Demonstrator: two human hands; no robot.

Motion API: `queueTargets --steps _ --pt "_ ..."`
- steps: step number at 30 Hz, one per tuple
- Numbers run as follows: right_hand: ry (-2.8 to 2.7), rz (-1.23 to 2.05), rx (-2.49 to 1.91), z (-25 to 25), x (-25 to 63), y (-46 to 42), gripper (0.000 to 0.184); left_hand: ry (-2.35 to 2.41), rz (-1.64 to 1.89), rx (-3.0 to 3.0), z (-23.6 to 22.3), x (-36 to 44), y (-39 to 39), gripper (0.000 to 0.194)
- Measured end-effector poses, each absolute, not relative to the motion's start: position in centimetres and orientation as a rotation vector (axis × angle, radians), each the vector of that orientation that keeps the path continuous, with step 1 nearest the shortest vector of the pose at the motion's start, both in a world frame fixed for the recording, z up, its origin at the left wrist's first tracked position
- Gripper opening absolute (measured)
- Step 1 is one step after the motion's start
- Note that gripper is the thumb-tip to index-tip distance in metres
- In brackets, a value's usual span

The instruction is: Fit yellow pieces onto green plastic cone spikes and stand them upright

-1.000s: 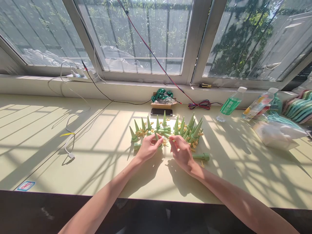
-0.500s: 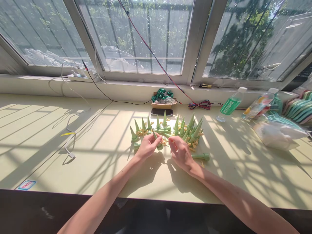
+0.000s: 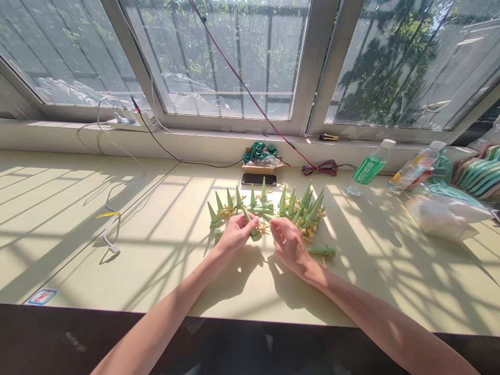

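My left hand (image 3: 235,234) is closed round a green plastic cone (image 3: 255,235) with a wider base, tilted with its tip up and to the left. My right hand (image 3: 291,245) is pinched beside it, just above the table; what its fingertips hold is too small and hidden to tell. Small yellow plastic pieces (image 3: 264,227) show between the two hands. Several green cones stand upright behind them, a left group (image 3: 230,200) and a denser right group (image 3: 308,208) mixed with yellow pieces. A green tube-like piece (image 3: 322,251) lies right of my right hand.
Behind the cones lie a dark phone (image 3: 259,179) and a small cardboard box (image 3: 263,167) with green material. A coiled red-black cable (image 3: 322,167), a green-labelled bottle (image 3: 367,171), another bottle (image 3: 414,169) and a plastic bag (image 3: 443,217) are to the right. A white cable (image 3: 111,229) crosses the left.
My left hand and the cone in it have shifted very slightly to the left, so more of the cone's base shows. The right hand stays almost still.
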State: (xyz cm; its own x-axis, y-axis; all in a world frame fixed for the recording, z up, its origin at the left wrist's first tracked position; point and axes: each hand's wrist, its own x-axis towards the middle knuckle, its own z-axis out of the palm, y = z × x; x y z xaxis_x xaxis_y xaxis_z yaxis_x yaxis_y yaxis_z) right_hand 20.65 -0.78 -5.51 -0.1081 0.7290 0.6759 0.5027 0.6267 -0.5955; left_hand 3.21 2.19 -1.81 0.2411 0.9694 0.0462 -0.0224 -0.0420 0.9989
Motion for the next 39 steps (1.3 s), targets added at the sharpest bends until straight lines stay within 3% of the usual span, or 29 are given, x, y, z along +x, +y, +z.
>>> queueTargets --steps 39 --pt "-1.859 0.364 -1.019 -5.7 20.8 -0.9 0.017 0.95 0.994 1.551 -2.3 2.9 2.1 0.038"
